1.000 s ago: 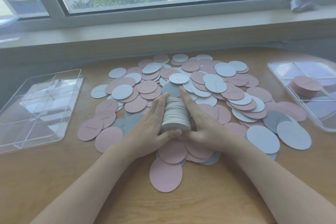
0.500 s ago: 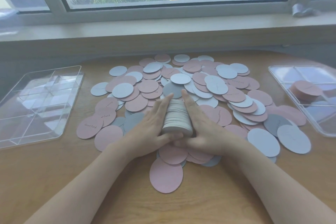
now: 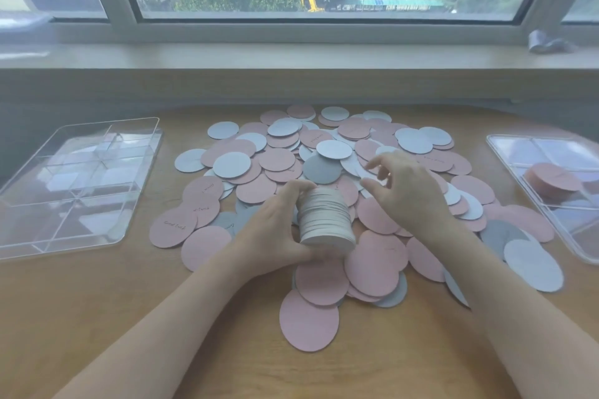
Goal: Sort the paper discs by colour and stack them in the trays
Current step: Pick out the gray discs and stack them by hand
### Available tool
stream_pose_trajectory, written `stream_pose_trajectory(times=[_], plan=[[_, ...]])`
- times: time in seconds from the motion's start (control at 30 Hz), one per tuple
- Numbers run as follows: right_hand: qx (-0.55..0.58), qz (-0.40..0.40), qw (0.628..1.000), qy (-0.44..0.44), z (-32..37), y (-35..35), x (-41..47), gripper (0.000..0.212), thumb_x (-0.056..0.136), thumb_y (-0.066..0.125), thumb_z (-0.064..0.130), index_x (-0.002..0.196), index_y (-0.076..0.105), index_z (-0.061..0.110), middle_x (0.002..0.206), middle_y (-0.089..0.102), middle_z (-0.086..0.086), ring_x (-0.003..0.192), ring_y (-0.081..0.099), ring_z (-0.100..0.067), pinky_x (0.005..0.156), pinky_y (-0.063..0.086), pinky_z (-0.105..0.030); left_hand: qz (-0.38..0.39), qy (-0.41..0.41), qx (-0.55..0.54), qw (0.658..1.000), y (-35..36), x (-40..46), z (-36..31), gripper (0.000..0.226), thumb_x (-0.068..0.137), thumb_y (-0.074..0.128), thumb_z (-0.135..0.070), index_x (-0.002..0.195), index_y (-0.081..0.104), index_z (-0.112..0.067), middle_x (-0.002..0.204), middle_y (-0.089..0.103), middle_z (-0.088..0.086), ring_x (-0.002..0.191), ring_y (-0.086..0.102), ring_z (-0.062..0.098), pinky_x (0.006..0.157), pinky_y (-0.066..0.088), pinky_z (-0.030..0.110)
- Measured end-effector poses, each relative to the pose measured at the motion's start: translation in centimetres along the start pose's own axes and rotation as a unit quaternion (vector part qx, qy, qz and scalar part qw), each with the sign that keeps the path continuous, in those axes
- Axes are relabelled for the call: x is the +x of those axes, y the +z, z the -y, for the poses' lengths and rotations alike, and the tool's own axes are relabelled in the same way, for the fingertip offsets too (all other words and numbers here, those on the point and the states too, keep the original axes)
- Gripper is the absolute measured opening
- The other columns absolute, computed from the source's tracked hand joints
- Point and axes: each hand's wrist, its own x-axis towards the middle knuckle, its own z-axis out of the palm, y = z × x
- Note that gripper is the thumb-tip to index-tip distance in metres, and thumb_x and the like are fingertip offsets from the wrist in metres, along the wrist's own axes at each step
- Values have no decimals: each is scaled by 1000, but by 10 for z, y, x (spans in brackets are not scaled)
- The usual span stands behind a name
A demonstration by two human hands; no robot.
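**Right hand lets go of the stack of pale discs**

Wooden worktop (image 3: 97,317) under a window, strewn with a wide scatter of pink, pale and grey paper discs (image 3: 282,160) lying flat and overlapping. Half a second ago both hands cupped the stack of pale discs (image 3: 325,220) between them; now only the left hand (image 3: 275,230) has it, its grip curled round the stack's left side, fingertips over the far end and thumb under the near end. The right hand (image 3: 405,194) has come off and lifted up and to the right, hovering over the scatter just beside the stack, fingers loosely bent and grasping nothing.

The stack lies on its side in the middle of the scatter, disc edges showing as ridges. Its long axis runs from the near end away toward the window, with the near face tipped slightly right.

At the left stands a clear divided tray (image 3: 77,185). At the right, another clear tray (image 3: 505,152) holds a stack of pink discs (image 3: 552,180) in one compartment.
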Motion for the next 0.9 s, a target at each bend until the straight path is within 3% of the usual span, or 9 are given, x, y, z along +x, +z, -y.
stream_pose_trajectory(times=[0.1,0.3,0.4,0.57,0.73,0.9], plan=[[-91,-4,995,-51,4,6,16,26,88,70,35,110,63,22,98,55,4,91,56,-20,69,41,-32,3,-1,3,1000,1,0,2,87,65,89,-49,132,34,-39,117,47,-21,105,51,8,90,44,26],[-156,33,986,-47,1,18,33,31,89,68,36,115,64,21,108,57,1,101,56,-22,71,37,-30,6,-7,3,1000,1,0,2,87,64,89,-52,129,31,-43,118,47,-23,107,51,7,94,46,31],[-151,25,987,-54,-4,21,32,24,90,67,35,108,68,20,102,60,1,96,59,-24,72,45,-34,4,-5,-1,1000,2,1,2,87,64,89,-50,129,32,-43,119,50,-18,110,53,10,95,48,36],[-209,-56,972,-92,-13,24,26,14,92,58,21,87,70,15,83,60,-2,74,59,-30,56,41,-31,5,-2,-7,1000,2,0,3,87,65,90,-48,130,33,-41,119,49,-20,107,55,10,94,48,34],[-135,-169,972,-90,-11,12,12,6,86,65,10,87,70,14,78,63,-1,63,57,-30,50,37,-28,9,-4,-18,1000,1,-1,2,86,66,91,-45,130,34,-41,114,45,-34,97,55,-4,82,42,11],[87,-160,981,-72,8,-6,0,19,89,64,5,101,73,17,86,65,9,72,60,-14,62,46,-25,12,-5,-52,999,0,-1,1,88,67,91,-41,136,36,-39,116,49,-29,100,57,-1,83,47,16]])
